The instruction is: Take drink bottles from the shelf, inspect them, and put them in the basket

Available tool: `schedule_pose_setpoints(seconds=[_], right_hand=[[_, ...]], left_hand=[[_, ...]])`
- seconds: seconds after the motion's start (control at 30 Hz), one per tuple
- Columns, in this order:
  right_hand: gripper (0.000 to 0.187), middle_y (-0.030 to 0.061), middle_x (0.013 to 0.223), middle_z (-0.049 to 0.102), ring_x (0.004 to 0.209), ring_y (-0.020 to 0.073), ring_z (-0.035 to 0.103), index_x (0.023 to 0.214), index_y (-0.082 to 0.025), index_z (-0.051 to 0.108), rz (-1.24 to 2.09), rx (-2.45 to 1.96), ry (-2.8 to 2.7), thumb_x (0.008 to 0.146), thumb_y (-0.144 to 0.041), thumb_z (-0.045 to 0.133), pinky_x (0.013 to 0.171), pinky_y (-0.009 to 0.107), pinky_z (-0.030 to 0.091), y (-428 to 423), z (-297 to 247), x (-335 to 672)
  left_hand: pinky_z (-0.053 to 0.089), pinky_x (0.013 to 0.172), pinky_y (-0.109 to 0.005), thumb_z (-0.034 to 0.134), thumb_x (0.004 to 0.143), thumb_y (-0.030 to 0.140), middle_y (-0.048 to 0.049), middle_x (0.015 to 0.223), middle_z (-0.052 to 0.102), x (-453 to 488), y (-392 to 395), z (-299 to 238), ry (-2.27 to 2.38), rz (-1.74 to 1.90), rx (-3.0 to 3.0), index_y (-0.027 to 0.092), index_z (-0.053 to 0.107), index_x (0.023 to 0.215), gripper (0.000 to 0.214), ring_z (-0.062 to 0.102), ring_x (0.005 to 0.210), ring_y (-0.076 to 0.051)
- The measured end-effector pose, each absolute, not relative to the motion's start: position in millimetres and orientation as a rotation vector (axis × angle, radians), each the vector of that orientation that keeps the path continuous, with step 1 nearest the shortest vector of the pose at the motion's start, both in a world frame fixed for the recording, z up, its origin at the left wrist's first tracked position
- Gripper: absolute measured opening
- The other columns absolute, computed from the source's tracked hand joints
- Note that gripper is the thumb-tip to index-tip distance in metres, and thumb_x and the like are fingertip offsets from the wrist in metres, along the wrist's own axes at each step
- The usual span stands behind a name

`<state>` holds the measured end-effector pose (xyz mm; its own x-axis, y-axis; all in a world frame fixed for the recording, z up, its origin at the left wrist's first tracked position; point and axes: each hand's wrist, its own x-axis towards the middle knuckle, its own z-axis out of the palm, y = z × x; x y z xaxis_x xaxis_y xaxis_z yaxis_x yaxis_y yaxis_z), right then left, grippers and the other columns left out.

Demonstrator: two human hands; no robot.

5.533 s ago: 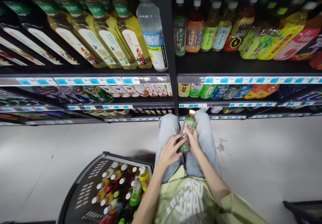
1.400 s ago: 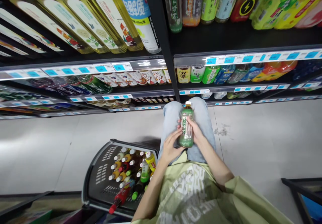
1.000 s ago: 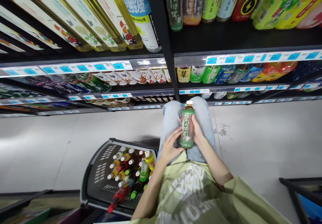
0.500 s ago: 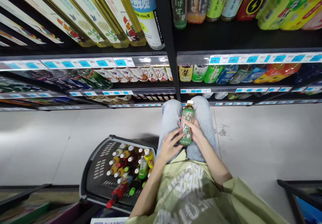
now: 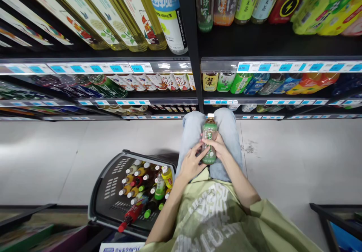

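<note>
A green-labelled bottle of tea with a white cap stands nearly upright over my lap, between my knees. My right hand wraps round its right side, with the thumb across the front of the label. On the lower left of the bottle, my left hand presses its fingers against the label and base. The fingers behind the bottle are mostly hidden. Close to my left forearm stands a dark grey shopping basket holding several drink bottles, among them a red one leaning on the rim.
Black shelves of drinks rise right in front of my knees, with price tags along their edges. Big bottles of yellow drink fill the upper left shelf. Behind me are a low rack at left and a black frame at right.
The bottle has turned slightly and come more upright, so its label faces me more squarely. My fingers have shifted a little on it. The view has moved slightly.
</note>
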<state>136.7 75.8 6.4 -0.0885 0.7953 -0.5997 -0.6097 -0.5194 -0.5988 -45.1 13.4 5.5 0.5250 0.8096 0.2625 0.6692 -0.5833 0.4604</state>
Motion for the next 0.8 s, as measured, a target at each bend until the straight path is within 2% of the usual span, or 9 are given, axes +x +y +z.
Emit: schedule_pose_setpoints(seconds=[0.13,0.3,0.43,0.5,0.6,0.7,0.8], right_hand=[[0.063,0.0027,0.095,0.083,0.070,0.0214,0.079,0.104,-0.022,0.071,1.817,-1.109,-0.146,0.061,-0.050,0.107,0.059,0.033,0.067,78.1,5.4,135.1],[0.064,0.0045,0.080,0.080,0.060,0.0208,0.076,0.097,-0.019,0.072,1.814,-1.131,-0.020,0.075,-0.075,0.093,0.048,0.030,0.061,78.9,0.3,139.7],[0.062,0.0065,0.078,0.080,0.061,0.0206,0.075,0.093,-0.018,0.073,1.917,-1.087,0.061,0.085,-0.079,0.082,0.048,0.030,0.061,78.8,-2.7,141.4],[0.060,0.0067,0.076,0.079,0.060,0.0212,0.074,0.092,-0.018,0.073,1.952,-1.058,0.066,0.085,-0.076,0.083,0.049,0.031,0.062,78.5,-3.6,140.5],[0.056,0.0059,0.073,0.079,0.057,0.0211,0.072,0.091,-0.019,0.073,1.954,-1.053,0.014,0.076,-0.069,0.094,0.049,0.032,0.062,77.9,-4.3,139.3],[0.056,0.0027,0.075,0.079,0.057,0.0188,0.071,0.089,-0.020,0.073,1.887,-1.071,-0.052,0.063,-0.057,0.105,0.049,0.029,0.062,77.7,-3.5,139.4],[0.056,0.0006,0.075,0.078,0.057,0.0163,0.069,0.088,-0.020,0.073,1.863,-1.079,-0.082,0.059,-0.054,0.107,0.050,0.027,0.061,78.0,-1.4,139.5]], left_hand=[[0.066,0.100,-0.041,0.079,0.101,0.032,-0.0162,0.161,0.060,-45.1,13.9,8.5,1.201,0.621,2.455,0.030,0.068,0.154,0.054,0.073,0.116,-0.026],[0.064,0.098,-0.042,0.077,0.102,0.029,-0.0127,0.153,0.066,-47.9,15.1,10.5,1.163,0.559,2.538,0.037,0.069,0.153,0.052,0.073,0.120,-0.028],[0.066,0.095,-0.039,0.075,0.103,0.024,-0.0113,0.148,0.068,-46.2,15.5,12.9,1.136,0.655,2.473,0.036,0.070,0.150,0.049,0.072,0.117,-0.025],[0.067,0.095,-0.038,0.076,0.102,0.023,-0.0118,0.147,0.068,-44.5,15.4,14.3,1.126,0.717,2.418,0.034,0.071,0.148,0.047,0.072,0.120,-0.025],[0.068,0.098,-0.040,0.077,0.100,0.025,-0.0138,0.149,0.067,-42.8,15.8,14.7,1.128,0.778,2.360,0.030,0.070,0.147,0.048,0.071,0.130,-0.028],[0.068,0.101,-0.043,0.078,0.099,0.027,-0.0144,0.153,0.067,-42.7,16.7,13.1,1.141,0.753,2.382,0.030,0.067,0.151,0.053,0.073,0.129,-0.028],[0.068,0.103,-0.045,0.078,0.100,0.029,-0.0147,0.159,0.065,-43.4,17.4,11.9,1.155,0.705,2.419,0.030,0.064,0.156,0.058,0.075,0.130,-0.029]])
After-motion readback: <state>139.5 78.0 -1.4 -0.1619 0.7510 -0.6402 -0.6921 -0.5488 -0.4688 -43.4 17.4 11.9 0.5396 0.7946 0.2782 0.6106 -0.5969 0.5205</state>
